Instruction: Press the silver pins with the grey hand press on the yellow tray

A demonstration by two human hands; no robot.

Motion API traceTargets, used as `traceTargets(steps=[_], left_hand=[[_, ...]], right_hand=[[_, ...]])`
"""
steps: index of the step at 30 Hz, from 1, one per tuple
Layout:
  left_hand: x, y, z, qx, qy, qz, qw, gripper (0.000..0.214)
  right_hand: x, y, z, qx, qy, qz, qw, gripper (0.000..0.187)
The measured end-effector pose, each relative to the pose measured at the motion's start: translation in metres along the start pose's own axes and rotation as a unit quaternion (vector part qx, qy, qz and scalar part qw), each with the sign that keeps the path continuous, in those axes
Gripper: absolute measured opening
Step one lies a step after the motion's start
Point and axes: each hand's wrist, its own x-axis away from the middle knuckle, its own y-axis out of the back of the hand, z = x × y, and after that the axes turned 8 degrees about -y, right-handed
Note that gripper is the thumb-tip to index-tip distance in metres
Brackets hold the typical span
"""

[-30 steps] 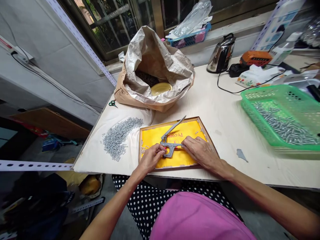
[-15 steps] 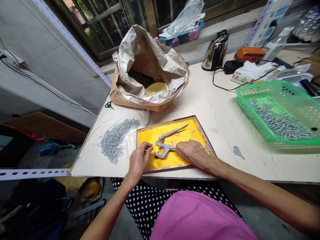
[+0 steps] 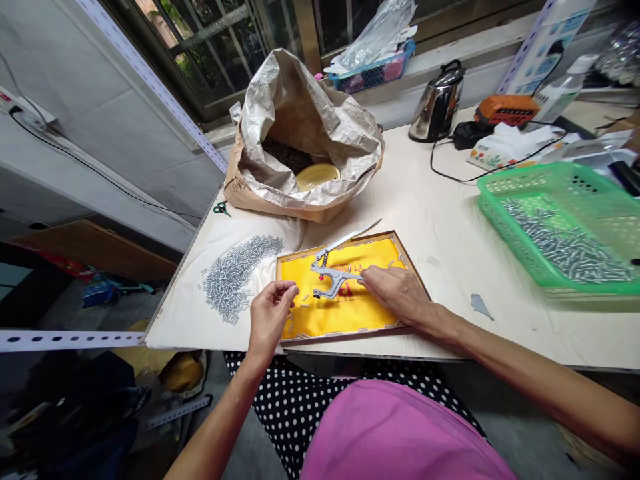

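Note:
My right hand (image 3: 395, 291) is wrapped round the lower handle of grey snap-fastener pliers (image 3: 331, 285), whose other handle stands spread away with a spring between. The pliers hang over a shallow tray with a yellow lining (image 3: 330, 325). Small metal pins lie along the tray's edges and loose on the lining. At the tray's left side, my left hand (image 3: 273, 310) is closed in a pinch, thumb against fingers; whatever is between the fingertips is too small to make out. Left of it, a heap of small metal pins (image 3: 233, 277) lies on white cloth.
A large open sack (image 3: 300, 200) with a yellow bowl (image 3: 318, 176) in it stands behind the tray. Green scissors (image 3: 221, 209) lie at the left edge. To the right are a green basket (image 3: 555, 283) of metal pins, a kettle (image 3: 438, 100) and a grey scrap (image 3: 481, 307).
The pliers' upper handle has swung farther from the lower one, and the tool has risen slightly. My left hand has drawn a little left, away from the jaws. The view has shifted slightly.

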Motion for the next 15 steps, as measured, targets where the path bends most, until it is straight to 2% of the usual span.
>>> traceTargets(steps=[4, 8, 12, 15], left_hand=[[-0.003, -0.006, 0.000, 0.055, 0.059, 0.026, 0.996, 0.041], [-0.004, -0.014, -0.002, 0.068, 0.086, 0.055, 0.993, 0.039], [-0.001, -0.024, 0.005, 0.067, 0.097, 0.082, 0.990, 0.037], [0.003, -0.033, 0.014, 0.052, 0.106, 0.108, 0.987, 0.036]], right_hand=[[0.006, 0.000, -0.005, -0.016, -0.016, 0.012, 1.000, 0.032], [0.009, 0.003, -0.001, -0.025, -0.017, 0.081, 0.996, 0.032], [0.006, 0.006, 0.003, -0.011, -0.050, 0.169, 0.984, 0.027], [0.005, 0.005, 0.005, 0.009, -0.049, 0.194, 0.980, 0.022]])
